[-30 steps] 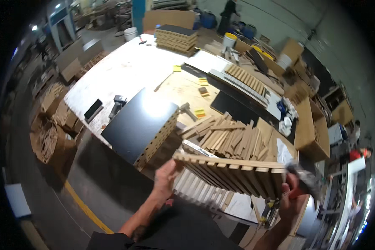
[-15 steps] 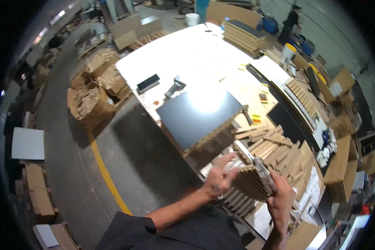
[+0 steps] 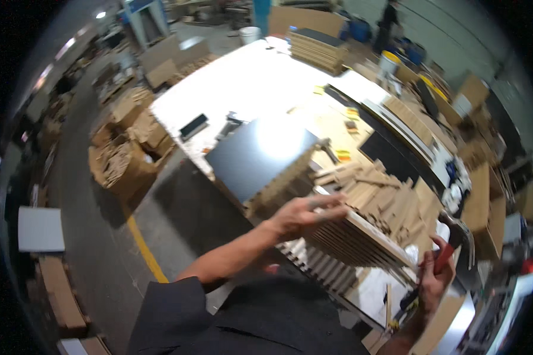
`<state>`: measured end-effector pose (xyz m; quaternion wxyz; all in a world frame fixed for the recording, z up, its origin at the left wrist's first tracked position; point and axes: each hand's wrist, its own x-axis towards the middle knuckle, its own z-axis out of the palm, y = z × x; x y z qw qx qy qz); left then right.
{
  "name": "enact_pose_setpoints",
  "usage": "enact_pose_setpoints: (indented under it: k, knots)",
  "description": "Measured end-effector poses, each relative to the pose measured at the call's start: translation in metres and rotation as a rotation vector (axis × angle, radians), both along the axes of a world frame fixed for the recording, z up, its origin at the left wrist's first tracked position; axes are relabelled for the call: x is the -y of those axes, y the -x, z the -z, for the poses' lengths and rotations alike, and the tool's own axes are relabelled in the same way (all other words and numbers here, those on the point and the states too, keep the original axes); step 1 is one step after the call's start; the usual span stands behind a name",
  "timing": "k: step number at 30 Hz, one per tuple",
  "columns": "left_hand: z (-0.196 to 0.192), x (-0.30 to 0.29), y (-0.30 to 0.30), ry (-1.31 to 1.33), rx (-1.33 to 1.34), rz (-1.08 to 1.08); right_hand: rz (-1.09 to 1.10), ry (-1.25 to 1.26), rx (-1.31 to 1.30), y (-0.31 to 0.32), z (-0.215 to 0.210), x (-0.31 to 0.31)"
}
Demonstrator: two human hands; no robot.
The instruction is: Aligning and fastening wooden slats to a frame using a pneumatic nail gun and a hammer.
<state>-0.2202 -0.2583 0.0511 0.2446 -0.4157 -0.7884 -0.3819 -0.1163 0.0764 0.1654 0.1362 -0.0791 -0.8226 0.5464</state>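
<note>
L hand point(image 3: 305, 218) blurry, hides pt of slatted panel point(image 3: 352, 244); can't tell if it's gripping or just resting. Unclear if R hand point(image 3: 436, 275), w/ hammer point(image 3: 448, 254), touches panel too. Bkgd person point(image 3: 387, 25) cut at top; counter point(image 3: 249, 80) detail lost in glare.

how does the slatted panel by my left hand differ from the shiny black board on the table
Surface: the slatted panel has a row of ridges with dark gaps between them, while the black board has a smooth, glossy top.
Colour: the slatted panel is mostly brown; the black board's top is dark, with a bright glare.
Pose: the slatted panel is tilted, with the left hand at its upper edge; the black board lies flat.
Both have straight sides.
</note>
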Motion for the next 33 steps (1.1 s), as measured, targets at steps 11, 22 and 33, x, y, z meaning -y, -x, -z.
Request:
enact_pose_setpoints:
  k: [11, 22, 33]
  knots:
    - [-0.016, -0.018, 0.007, -0.001, -0.077, 0.026, -0.175, -0.402, 0.099, -0.013, -0.034, 0.008]
    - [-0.005, -0.017, 0.017, -0.177, -0.057, 0.002, -0.463, -0.685, 0.056, 0.028, -0.036, 0.073]
    - [-0.002, -0.011, 0.013, -0.146, -0.030, 0.091, -0.499, -0.759, 0.251, 0.030, -0.030, 0.077]
